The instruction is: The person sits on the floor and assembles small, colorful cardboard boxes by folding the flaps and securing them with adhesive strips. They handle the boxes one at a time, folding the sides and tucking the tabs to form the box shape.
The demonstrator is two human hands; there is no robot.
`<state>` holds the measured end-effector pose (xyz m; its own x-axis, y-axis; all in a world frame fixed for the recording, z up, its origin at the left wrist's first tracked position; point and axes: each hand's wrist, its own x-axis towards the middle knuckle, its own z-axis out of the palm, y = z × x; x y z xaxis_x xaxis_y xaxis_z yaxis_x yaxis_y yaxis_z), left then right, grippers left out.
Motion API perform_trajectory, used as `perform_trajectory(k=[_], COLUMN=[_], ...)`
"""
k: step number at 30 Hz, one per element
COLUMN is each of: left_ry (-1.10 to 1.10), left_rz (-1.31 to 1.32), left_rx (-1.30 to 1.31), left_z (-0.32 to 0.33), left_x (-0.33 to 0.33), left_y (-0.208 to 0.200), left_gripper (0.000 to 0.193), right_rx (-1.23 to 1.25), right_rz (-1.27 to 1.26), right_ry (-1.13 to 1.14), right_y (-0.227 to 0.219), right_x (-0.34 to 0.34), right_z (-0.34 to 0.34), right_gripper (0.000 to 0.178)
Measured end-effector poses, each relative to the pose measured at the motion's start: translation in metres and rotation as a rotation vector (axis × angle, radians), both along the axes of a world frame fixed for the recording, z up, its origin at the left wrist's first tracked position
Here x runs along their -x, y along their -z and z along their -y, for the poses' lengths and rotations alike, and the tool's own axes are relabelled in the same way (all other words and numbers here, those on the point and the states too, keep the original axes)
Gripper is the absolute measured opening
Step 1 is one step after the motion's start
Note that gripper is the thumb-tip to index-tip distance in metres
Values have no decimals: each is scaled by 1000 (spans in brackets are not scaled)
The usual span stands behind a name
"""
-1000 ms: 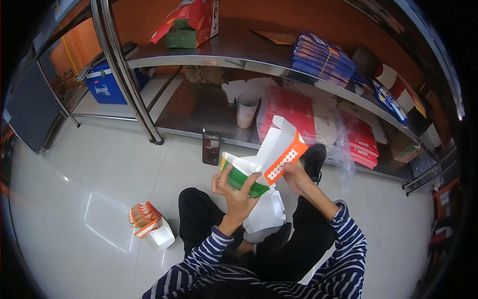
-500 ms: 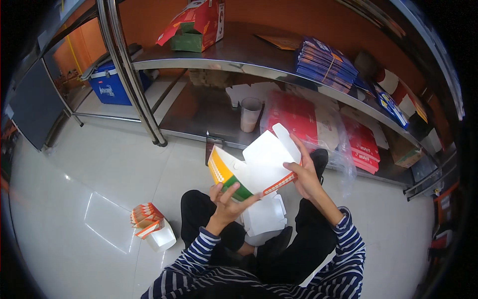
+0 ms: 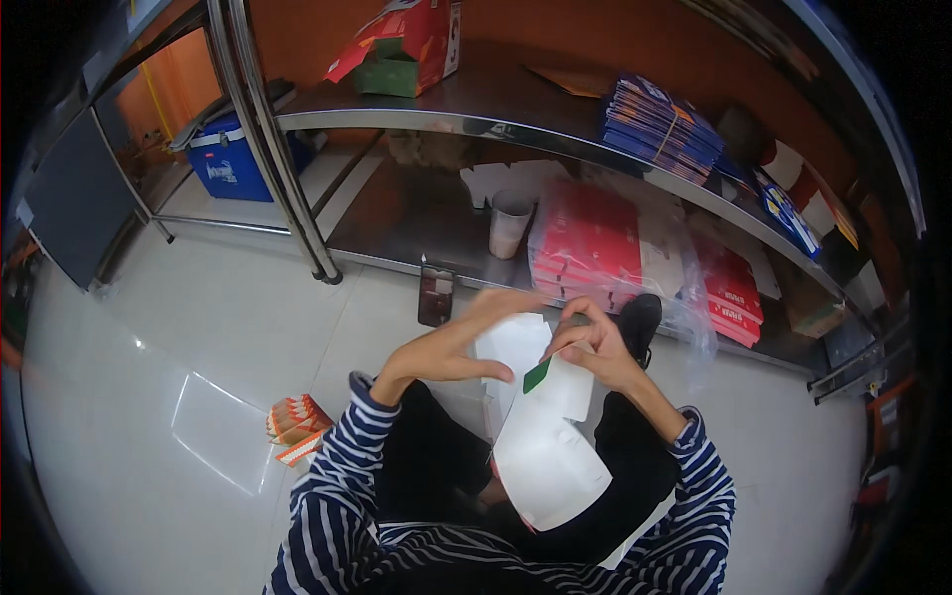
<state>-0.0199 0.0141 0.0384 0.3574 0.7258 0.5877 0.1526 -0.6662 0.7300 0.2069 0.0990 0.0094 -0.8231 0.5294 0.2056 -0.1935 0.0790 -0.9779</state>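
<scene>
A partly folded paperboard carton [image 3: 550, 466] stands tilted over my lap, its white inner side facing me. One small green flap [image 3: 536, 377] shows near its middle. My left hand [image 3: 436, 347] spans the far left panel, thumb on the near side and fingers stretched over the top edge, slightly blurred. At the carton's far right edge, my right hand [image 3: 598, 352] pinches the board between thumb and curled fingers. Several orange-and-brown folded cartons [image 3: 296, 421] sit nested on the floor at my left, partly hidden by my sleeve.
A steel shelf [image 3: 397, 117] runs ahead, bearing a red-green box [image 3: 407, 59] and banded blue packets [image 3: 659, 129]. Below are a plastic cup [image 3: 509, 226] and wrapped red flat cartons [image 3: 590, 238]. A phone [image 3: 436, 295] leans by the lower shelf; a blue cooler [image 3: 233, 164] is at left.
The carton has been turned and lowered toward my lap, hiding its yellow printed side. My left hand has moved forward to its far panel; my right hand has changed its grip.
</scene>
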Motion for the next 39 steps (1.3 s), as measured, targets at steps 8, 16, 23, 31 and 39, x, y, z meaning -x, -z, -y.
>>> perform_trajectory(k=[8, 16, 23, 31, 39], left_ry=[203, -488, -766, -540, -391], left_rz=[-38, 301, 155, -99, -269], left_rx=[289, 316, 204, 189, 12], left_z=[-18, 2, 12, 19, 23], left_x=[-11, -18, -26, -26, -21], left_y=[-5, 15, 10, -9, -12], left_gripper=[27, 27, 20, 22, 33], right_rx=[-362, -188, -874, -1366, -1297], right_rz=[83, 147, 33, -150, -156], right_ry=[340, 291, 471, 550, 542], right_y=[8, -14, -25, -31, -29], right_x=[27, 19, 25, 23, 21], right_z=[15, 23, 33, 39, 38], right_gripper=[27, 20, 20, 33, 25])
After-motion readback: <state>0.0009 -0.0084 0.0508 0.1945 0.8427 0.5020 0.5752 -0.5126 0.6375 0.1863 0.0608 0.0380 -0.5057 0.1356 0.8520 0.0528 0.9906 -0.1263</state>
